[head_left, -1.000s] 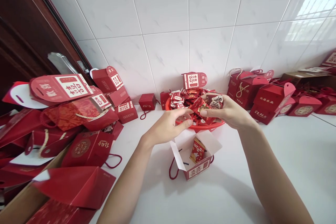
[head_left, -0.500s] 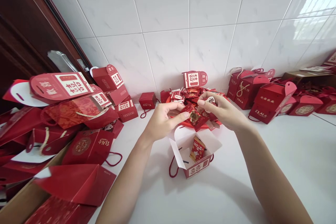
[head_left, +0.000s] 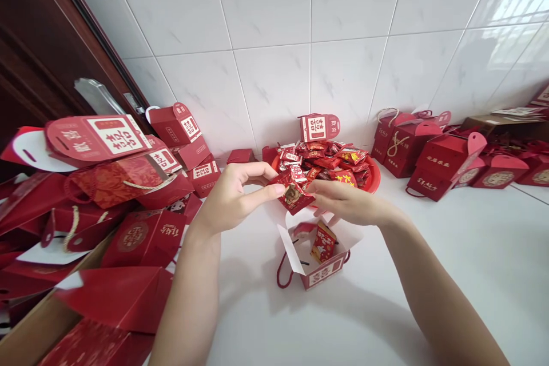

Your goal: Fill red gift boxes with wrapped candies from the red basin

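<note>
Leftward since the earlier frame have gone both the left hand [head_left: 234,197] and the right hand [head_left: 349,203]. Thumb and fingers of the left pinch a shiny red packet [head_left: 293,198]; the right, fingers loosely bent, is beside it, its grip unclear. Below, an open red-and-white cardboard box [head_left: 323,274] stands on the white desk [head_left: 266,309], before a red plastic bowl [head_left: 376,180] of packets.
</note>
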The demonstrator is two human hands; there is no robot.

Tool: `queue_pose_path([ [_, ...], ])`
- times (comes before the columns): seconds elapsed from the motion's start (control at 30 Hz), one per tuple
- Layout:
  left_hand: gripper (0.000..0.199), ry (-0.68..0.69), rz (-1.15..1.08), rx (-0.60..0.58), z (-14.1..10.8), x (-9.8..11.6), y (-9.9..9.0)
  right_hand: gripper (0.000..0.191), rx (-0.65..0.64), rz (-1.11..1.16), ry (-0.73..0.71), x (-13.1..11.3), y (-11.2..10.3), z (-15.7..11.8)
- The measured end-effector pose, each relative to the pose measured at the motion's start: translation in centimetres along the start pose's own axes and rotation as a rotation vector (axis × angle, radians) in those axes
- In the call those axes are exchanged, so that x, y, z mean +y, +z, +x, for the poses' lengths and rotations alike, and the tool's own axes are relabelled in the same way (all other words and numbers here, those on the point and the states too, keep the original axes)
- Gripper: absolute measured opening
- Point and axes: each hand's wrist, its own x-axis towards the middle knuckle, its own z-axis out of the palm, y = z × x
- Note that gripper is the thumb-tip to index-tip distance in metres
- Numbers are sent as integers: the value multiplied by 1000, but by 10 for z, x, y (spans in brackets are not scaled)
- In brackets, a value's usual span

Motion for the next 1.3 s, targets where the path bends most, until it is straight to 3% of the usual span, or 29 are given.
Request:
queue_pose_path([
  [0.1, 21, 4, 30, -41, 1, -1, 4, 39, 22, 101, 91, -5, -5, -4],
  [0.17, 21, 7, 46, -57, 3, -2, 8, 44, 16, 144, 46, -11, -10, -9],
  [0.33, 21, 38, 66, -79, 6, -6, 19, 36, -44, 226, -79, -17, -11, -15],
  [0.53, 26, 52, 66, -65, 8, -8, 24, 26, 88, 244, -116, -14, -11, -13],
  [0.7, 33, 4, 113, -206, 7, -15, 16, 17, 260, 25, -172, -16, -24, -21],
  [0.77, 32, -24, 225, -285, 7, -19, 12, 16, 228, -104, -165, -16, -27, -23],
  [0.9, 30, -80, 407, -522, 8, -25, 11, 19, -5, -322, -144, -16, -25, -21],
  [1.0, 36, -147, 463, -619, 9, -25, 15, 28, -115, -419, -86, -16, -19, -18],
  [1.3, 51, -243, 548, -718, 12, -28, 26, 39, -13, -680, 94, -3, -26, -22],
])
